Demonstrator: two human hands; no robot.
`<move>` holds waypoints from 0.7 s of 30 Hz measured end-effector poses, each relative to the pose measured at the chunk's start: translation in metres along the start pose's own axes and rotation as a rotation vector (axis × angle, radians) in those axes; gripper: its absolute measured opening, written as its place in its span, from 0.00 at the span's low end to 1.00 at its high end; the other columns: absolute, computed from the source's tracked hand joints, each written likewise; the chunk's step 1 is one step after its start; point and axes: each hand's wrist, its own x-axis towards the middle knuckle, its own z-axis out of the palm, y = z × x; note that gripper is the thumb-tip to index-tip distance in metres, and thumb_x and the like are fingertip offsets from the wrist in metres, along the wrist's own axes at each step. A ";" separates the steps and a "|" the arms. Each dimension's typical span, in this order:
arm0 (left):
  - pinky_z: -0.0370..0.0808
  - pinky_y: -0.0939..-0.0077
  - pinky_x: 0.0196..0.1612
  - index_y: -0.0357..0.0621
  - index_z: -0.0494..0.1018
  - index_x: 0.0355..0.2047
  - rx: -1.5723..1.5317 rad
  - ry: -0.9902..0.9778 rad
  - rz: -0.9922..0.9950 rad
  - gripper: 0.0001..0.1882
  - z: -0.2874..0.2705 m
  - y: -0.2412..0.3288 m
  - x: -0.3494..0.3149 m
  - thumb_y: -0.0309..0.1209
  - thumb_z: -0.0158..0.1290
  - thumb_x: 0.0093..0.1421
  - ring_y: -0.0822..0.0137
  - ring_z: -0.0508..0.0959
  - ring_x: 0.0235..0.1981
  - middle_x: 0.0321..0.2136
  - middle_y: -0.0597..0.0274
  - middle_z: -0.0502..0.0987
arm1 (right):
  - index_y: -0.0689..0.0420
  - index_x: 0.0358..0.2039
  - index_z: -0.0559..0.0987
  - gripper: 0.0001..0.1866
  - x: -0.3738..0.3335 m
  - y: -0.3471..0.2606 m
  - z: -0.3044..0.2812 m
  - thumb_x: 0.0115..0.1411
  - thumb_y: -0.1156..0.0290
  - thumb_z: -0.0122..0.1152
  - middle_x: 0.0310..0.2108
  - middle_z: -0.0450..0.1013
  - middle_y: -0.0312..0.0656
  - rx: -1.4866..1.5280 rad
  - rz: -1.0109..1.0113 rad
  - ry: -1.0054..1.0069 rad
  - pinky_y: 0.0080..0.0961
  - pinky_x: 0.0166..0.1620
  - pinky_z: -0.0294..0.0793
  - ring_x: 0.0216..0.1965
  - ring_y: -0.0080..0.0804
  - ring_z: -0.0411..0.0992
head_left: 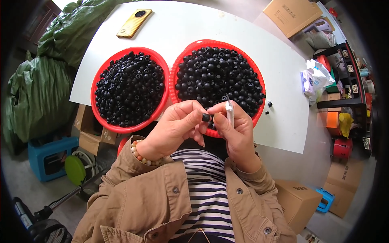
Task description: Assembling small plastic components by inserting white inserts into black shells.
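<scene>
My left hand, with a beaded bracelet at the wrist, pinches a small black plastic part between thumb and fingers. Close against it, my right hand grips a thin pointed tool with a white-wrapped handle, its dark tip pointing up and away. The thumb and forefinger of that hand meet near the black part; whether they touch it I cannot tell. Both hands are over the near edge of the right red basin, which is heaped with round black parts that have holes.
A left red basin holds smaller-looking black parts. Both stand on a white table, with a gold phone at the far left. Two loose black pieces lie right of the basins. Green sacks and a blue stool are at left.
</scene>
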 end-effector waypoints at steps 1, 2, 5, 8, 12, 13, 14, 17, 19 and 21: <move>0.74 0.83 0.26 0.42 0.66 0.30 -0.003 0.023 0.013 0.11 -0.001 0.000 0.001 0.37 0.44 0.59 0.80 0.71 0.20 0.22 0.66 0.70 | 0.63 0.38 0.68 0.09 -0.001 0.001 0.001 0.57 0.73 0.50 0.27 0.70 0.37 0.021 -0.025 -0.009 0.13 0.33 0.68 0.28 0.17 0.68; 0.74 0.83 0.25 0.42 0.66 0.30 -0.006 0.046 0.027 0.11 -0.002 0.001 0.001 0.38 0.44 0.59 0.79 0.71 0.20 0.22 0.66 0.70 | 0.63 0.38 0.68 0.09 -0.002 0.000 0.000 0.57 0.73 0.50 0.27 0.70 0.37 0.023 -0.024 -0.011 0.13 0.33 0.68 0.28 0.17 0.68; 0.74 0.83 0.25 0.42 0.66 0.30 -0.024 0.054 0.055 0.12 -0.004 0.001 0.001 0.39 0.44 0.59 0.79 0.71 0.20 0.22 0.67 0.70 | 0.62 0.46 0.66 0.18 -0.005 -0.002 -0.002 0.57 0.67 0.52 0.29 0.70 0.35 -0.124 -0.025 -0.073 0.11 0.35 0.63 0.30 0.14 0.64; 0.74 0.83 0.24 0.42 0.66 0.30 -0.033 0.064 0.067 0.12 -0.003 0.002 0.000 0.39 0.44 0.59 0.79 0.72 0.20 0.22 0.67 0.70 | 0.60 0.46 0.67 0.18 -0.007 -0.002 0.001 0.56 0.68 0.53 0.24 0.68 0.32 -0.253 -0.041 -0.043 0.09 0.29 0.60 0.25 0.11 0.61; 0.74 0.83 0.24 0.42 0.66 0.30 -0.031 0.063 0.069 0.12 -0.002 0.004 0.000 0.38 0.44 0.59 0.78 0.72 0.21 0.22 0.67 0.70 | 0.59 0.46 0.68 0.17 -0.006 -0.001 0.003 0.55 0.71 0.53 0.20 0.66 0.30 -0.360 -0.083 -0.023 0.09 0.25 0.57 0.21 0.10 0.59; 0.74 0.83 0.24 0.42 0.66 0.30 -0.038 0.071 0.073 0.12 -0.001 0.004 0.000 0.38 0.44 0.59 0.78 0.72 0.21 0.22 0.67 0.70 | 0.59 0.46 0.68 0.17 -0.006 -0.001 0.003 0.55 0.71 0.53 0.20 0.66 0.30 -0.360 -0.082 -0.023 0.09 0.25 0.57 0.21 0.10 0.59; 0.74 0.84 0.24 0.43 0.66 0.30 -0.045 0.079 0.077 0.11 -0.001 0.003 0.000 0.38 0.44 0.59 0.78 0.72 0.21 0.22 0.67 0.70 | 0.59 0.46 0.69 0.17 -0.007 -0.003 0.003 0.55 0.72 0.54 0.20 0.66 0.30 -0.371 -0.071 -0.025 0.09 0.25 0.57 0.21 0.10 0.59; 0.74 0.84 0.24 0.43 0.66 0.30 -0.044 0.087 0.074 0.11 -0.002 0.003 0.000 0.38 0.44 0.59 0.79 0.72 0.20 0.22 0.67 0.70 | 0.59 0.45 0.69 0.17 -0.007 -0.003 0.002 0.55 0.72 0.54 0.20 0.66 0.30 -0.371 -0.051 -0.024 0.09 0.25 0.57 0.21 0.10 0.59; 0.74 0.84 0.24 0.43 0.66 0.30 -0.041 0.081 0.070 0.11 -0.002 0.002 0.000 0.38 0.44 0.59 0.79 0.72 0.20 0.22 0.67 0.70 | 0.59 0.45 0.69 0.17 -0.008 -0.002 0.001 0.55 0.72 0.54 0.20 0.66 0.30 -0.359 -0.041 -0.023 0.09 0.25 0.57 0.21 0.10 0.59; 0.74 0.84 0.24 0.43 0.66 0.30 -0.039 0.075 0.064 0.11 -0.004 0.002 0.000 0.38 0.44 0.59 0.79 0.72 0.20 0.22 0.67 0.70 | 0.59 0.45 0.69 0.16 -0.007 -0.002 0.000 0.55 0.73 0.54 0.22 0.66 0.30 -0.344 -0.023 -0.033 0.09 0.25 0.57 0.22 0.10 0.59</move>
